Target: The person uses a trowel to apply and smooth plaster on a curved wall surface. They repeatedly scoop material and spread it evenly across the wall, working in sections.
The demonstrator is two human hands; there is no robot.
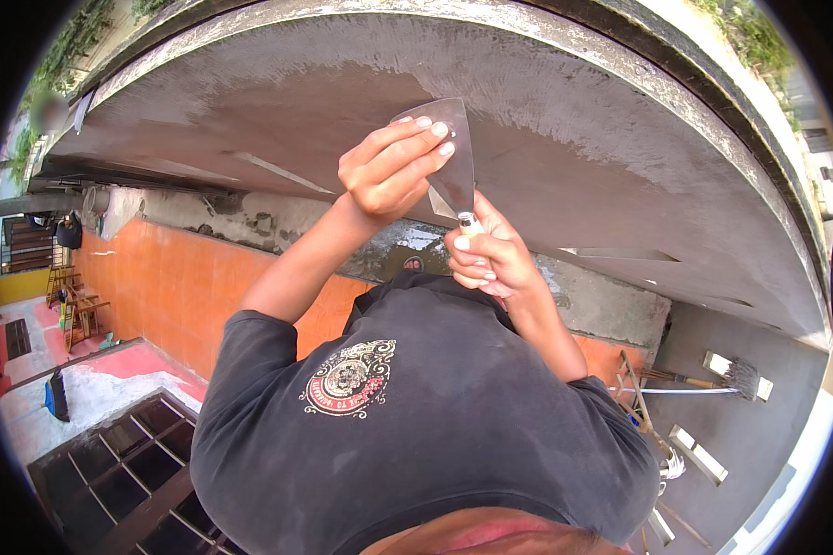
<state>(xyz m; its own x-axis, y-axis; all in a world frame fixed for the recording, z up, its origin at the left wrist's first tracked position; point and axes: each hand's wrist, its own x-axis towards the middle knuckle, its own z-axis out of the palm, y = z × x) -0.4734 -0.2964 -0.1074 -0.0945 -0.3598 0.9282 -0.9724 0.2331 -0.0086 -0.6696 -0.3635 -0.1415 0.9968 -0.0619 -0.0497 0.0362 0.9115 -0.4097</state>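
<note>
A metal putty knife (460, 171) is held upright between my two hands, in front of a grey plastered surface (620, 166). Fingers of my left hand (389, 166) press on the wide blade near its upper end. Lower down, my right hand (486, 259) is closed round the light handle at the blade's narrow end. A pale angular piece (441, 203) shows behind the blade, between the hands; I cannot make out what it is. My sandalled foot (414, 264) appears beyond my dark shirt.
An orange wall (176, 277) runs across below the plastered surface. Wooden frames (79, 310) and a blue-and-black scoop (55, 398) lie at left, above a dark grille (120, 462). A long-handled brush (740, 377) and pale blocks (699, 455) are at right.
</note>
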